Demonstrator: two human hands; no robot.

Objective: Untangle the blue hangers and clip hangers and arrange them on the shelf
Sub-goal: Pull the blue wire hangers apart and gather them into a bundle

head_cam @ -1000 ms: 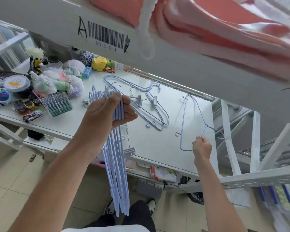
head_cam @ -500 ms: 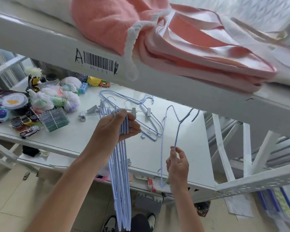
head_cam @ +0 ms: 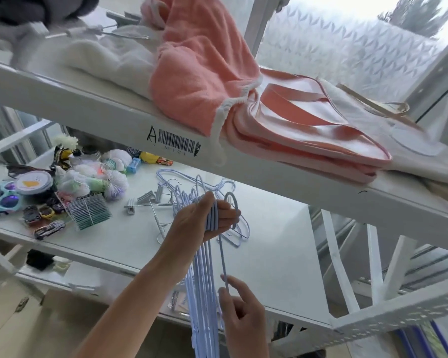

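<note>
Left hand (head_cam: pixel 204 220) wrapped around the necks of a bundle of blue hangers (head_cam: pixel 204 293), hooks above the fist, bodies hanging below it; right hand (head_cam: pixel 239 313) pinches one more blue hanger (head_cam: pixel 224 264) low on its wire, just right of the bundle, its hook up beside the left fingers. Beyond the left fist, clip hangers (head_cam: pixel 150 202) and a few blue ones lie tangled on the shelf (head_cam: pixel 282 254). Judged roughly midway: blue mostly gathered, clip hangers unsorted, nothing arranged

One head-worn camera looks forward and down, close over the white shelf (head_cam: pixel 277 267) from its front edge.
</note>
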